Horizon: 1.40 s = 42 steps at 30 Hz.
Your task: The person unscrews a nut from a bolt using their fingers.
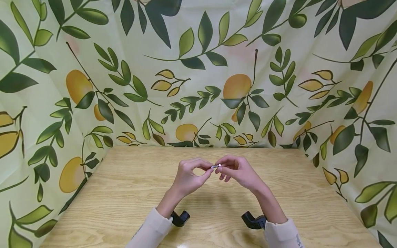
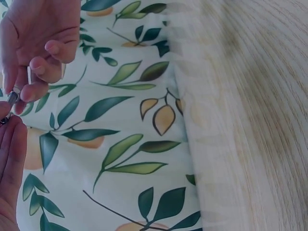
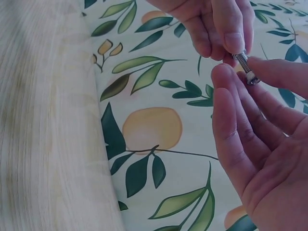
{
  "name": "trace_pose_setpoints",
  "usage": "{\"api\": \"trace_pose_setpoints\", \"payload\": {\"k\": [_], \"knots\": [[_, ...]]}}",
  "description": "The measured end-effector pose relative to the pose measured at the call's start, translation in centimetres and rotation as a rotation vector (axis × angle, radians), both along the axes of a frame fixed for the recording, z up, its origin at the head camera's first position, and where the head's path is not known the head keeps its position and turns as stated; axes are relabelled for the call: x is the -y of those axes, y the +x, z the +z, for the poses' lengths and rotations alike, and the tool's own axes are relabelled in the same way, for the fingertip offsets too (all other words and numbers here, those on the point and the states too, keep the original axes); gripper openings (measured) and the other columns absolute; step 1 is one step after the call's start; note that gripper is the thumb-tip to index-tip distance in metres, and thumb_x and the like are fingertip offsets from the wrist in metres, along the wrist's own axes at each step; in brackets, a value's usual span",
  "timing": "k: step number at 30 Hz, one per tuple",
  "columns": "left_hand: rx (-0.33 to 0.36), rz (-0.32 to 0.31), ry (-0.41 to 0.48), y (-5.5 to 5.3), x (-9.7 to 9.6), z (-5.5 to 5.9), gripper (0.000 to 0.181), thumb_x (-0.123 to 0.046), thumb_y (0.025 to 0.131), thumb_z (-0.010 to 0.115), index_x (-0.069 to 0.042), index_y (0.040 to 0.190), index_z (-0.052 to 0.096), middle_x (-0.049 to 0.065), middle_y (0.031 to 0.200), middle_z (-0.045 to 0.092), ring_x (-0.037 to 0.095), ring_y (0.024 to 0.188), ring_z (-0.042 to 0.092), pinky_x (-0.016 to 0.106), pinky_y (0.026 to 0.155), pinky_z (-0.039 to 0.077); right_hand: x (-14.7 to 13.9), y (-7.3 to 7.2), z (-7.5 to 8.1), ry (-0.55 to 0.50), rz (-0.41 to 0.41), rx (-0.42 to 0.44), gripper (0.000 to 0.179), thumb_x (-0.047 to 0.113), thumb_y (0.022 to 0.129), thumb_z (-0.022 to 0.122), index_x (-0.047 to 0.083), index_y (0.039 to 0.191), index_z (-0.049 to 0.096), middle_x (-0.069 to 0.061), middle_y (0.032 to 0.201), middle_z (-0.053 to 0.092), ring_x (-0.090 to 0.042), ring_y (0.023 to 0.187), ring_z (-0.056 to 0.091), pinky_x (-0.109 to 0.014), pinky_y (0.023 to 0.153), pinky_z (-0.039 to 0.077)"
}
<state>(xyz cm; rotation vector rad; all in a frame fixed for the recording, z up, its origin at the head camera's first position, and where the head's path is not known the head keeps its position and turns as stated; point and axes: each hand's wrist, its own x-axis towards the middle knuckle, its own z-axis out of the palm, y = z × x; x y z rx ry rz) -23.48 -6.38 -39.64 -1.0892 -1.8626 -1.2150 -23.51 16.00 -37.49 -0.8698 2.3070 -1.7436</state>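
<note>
A small silver bolt (image 3: 244,63) spans the gap between the two hands, held up over the far half of the table. Its threaded shank and wider end show in the right wrist view. My left hand (image 1: 190,175) pinches one end between thumb and fingertips, hiding that tip. At the wider end, my right hand (image 1: 237,171) holds the bolt between thumb and index finger, its other fingers loosely bent below. In the left wrist view the bolt (image 2: 13,97) appears at the left edge, partly covered by fingers.
The wood-grain table (image 1: 124,206) runs back to a leaf-and-fruit patterned cloth (image 1: 198,75), which also hangs along both sides. Black wrist-worn mounts (image 1: 181,218) stick out inward from the pale sleeves (image 1: 152,225), low over the table.
</note>
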Motion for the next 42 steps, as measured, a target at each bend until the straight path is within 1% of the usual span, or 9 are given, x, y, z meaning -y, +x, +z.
{"api": "trace_pose_setpoints", "payload": {"k": [2,7,10,16,22,25,30,38,42], "knots": [[0.001,-0.003,-0.001,-0.03,-0.03,-0.04,0.011,0.003,0.083,0.08,-0.005,0.091,0.08,0.007,0.086,0.08,0.013,0.074,0.076,0.023,0.07,0.064,-0.02,0.05,0.05,-0.013,-0.002,-0.015,0.021,0.006,0.1,0.065,-0.006,0.117,0.067,-0.019,0.098,0.073,-0.013,0.073,0.072,-0.031,0.065,0.063],[-0.014,0.0,0.001,-0.11,-0.09,-0.12,0.009,0.002,0.084,0.08,-0.004,0.091,0.08,0.007,0.085,0.08,0.013,0.073,0.076,0.023,0.069,0.064,-0.14,-0.03,-0.04,-0.013,-0.023,-0.04,0.028,0.002,0.095,0.07,-0.005,0.121,0.066,-0.022,0.101,0.074,-0.015,0.074,0.073,-0.032,0.063,0.063],[-0.028,0.012,0.002,-0.16,-0.04,-0.16,0.007,0.001,0.084,0.08,-0.004,0.089,0.08,0.007,0.084,0.08,0.014,0.072,0.076,0.022,0.07,0.063,-0.22,-0.12,-0.02,0.017,-0.033,-0.023,0.029,0.008,0.097,0.069,-0.004,0.124,0.065,-0.024,0.099,0.074,-0.019,0.073,0.073,-0.034,0.063,0.063],[-0.045,0.015,0.008,-0.19,0.0,-0.17,0.01,0.003,0.082,0.08,-0.005,0.088,0.08,0.006,0.083,0.08,0.014,0.072,0.076,0.02,0.07,0.063,-0.12,-0.3,0.05,0.081,-0.012,0.02,0.026,0.023,0.105,0.06,-0.001,0.113,0.069,-0.017,0.093,0.076,-0.021,0.072,0.073,-0.037,0.066,0.065],[-0.031,0.009,0.006,-0.17,0.02,-0.24,0.009,0.003,0.083,0.081,-0.003,0.089,0.08,0.007,0.085,0.08,0.014,0.072,0.076,0.02,0.07,0.063,-0.08,-0.17,0.0,0.032,0.011,0.01,0.022,0.013,0.103,0.061,-0.005,0.116,0.065,-0.023,0.096,0.073,-0.03,0.073,0.073,-0.035,0.065,0.064],[-0.026,0.006,0.003,-0.17,0.01,-0.26,0.008,0.002,0.083,0.081,-0.003,0.09,0.08,0.008,0.085,0.08,0.014,0.072,0.076,0.02,0.07,0.063,0.0,-0.06,0.0,0.002,0.007,-0.008,0.021,0.007,0.1,0.064,-0.007,0.116,0.064,-0.021,0.095,0.072,-0.024,0.072,0.072,-0.032,0.064,0.063],[-0.026,0.002,-0.002,-0.11,-0.06,-0.19,0.01,0.003,0.082,0.081,-0.003,0.09,0.08,0.008,0.085,0.08,0.014,0.072,0.076,0.022,0.069,0.063,0.09,0.04,0.03,-0.036,-0.017,-0.031,0.021,0.001,0.095,0.069,-0.008,0.114,0.066,-0.008,0.093,0.073,-0.013,0.071,0.071,-0.03,0.064,0.063],[-0.027,0.013,0.003,-0.06,-0.03,-0.1,0.012,0.005,0.08,0.082,-0.003,0.089,0.08,0.008,0.084,0.08,0.014,0.072,0.076,0.021,0.07,0.063,0.11,-0.02,0.07,-0.026,-0.056,-0.003,0.034,0.006,0.094,0.073,-0.006,0.124,0.062,-0.021,0.1,0.072,-0.015,0.073,0.073,-0.036,0.064,0.064],[-0.031,0.008,0.007,-0.11,-0.01,-0.14,0.009,0.003,0.082,0.081,-0.003,0.089,0.08,0.008,0.084,0.08,0.014,0.072,0.076,0.021,0.071,0.063,0.09,-0.03,0.11,0.03,-0.048,0.018,0.029,0.014,0.098,0.07,-0.005,0.119,0.065,-0.023,0.097,0.073,-0.025,0.073,0.073,-0.035,0.064,0.063]]}}
